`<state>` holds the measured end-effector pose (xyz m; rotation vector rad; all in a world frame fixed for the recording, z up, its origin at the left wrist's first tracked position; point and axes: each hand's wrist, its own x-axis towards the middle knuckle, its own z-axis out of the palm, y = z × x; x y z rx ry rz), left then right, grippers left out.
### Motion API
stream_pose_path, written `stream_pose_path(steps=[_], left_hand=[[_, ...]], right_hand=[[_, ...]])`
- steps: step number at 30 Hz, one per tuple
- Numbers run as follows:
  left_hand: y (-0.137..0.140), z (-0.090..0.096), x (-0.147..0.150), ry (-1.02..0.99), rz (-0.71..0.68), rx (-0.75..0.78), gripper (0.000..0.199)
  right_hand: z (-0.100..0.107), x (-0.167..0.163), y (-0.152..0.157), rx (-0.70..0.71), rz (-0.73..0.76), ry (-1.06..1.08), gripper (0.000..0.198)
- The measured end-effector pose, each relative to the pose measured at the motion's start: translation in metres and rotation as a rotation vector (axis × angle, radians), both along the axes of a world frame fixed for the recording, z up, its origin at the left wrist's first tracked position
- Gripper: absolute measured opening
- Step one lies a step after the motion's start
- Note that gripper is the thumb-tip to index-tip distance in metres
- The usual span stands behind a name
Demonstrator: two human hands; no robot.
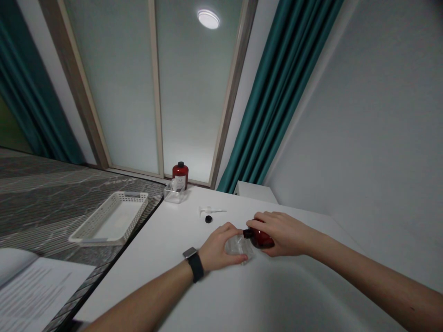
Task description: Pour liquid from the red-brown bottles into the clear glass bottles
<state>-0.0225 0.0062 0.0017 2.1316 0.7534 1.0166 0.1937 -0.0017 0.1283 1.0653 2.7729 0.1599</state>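
My right hand [282,233] is wrapped round a dark red bottle [262,239], tilted on its side with its black neck [248,234] pointing left. That neck is over a clear container [238,246], which my left hand [219,249] grips by its side on the white table. Whether liquid is flowing cannot be made out. A watch sits on my left wrist. Beyond my hands lie a white pump top [212,210] with a long stem and a small black cap [208,219].
A second red bottle [180,174] with a black top stands at the table's far corner behind a clear box [174,193]. Left of the white table [187,226], lower down, are a white basket [129,236] and an open book [44,290]. A wall borders the right side.
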Motion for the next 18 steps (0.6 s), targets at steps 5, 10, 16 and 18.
stream_pose_path(steps=[5,10,16,18], left_hand=[[-0.0007,0.0011,0.0003,0.006,0.005,0.001,0.050],[0.0003,0.0002,-0.0004,0.006,-0.002,0.009,0.049],[-0.0003,0.0001,-0.0002,0.002,-0.003,0.009,0.049],[-0.0008,0.0002,-0.0001,0.001,-0.004,0.009,0.049]], right_hand=[[0.0007,-0.0003,0.0001,0.000,0.006,0.006,0.043],[0.0005,-0.0006,0.0003,0.004,0.009,0.000,0.044],[0.0020,-0.0022,-0.0007,0.008,0.007,-0.015,0.042],[0.0026,-0.0023,-0.0013,0.012,0.009,-0.013,0.041]])
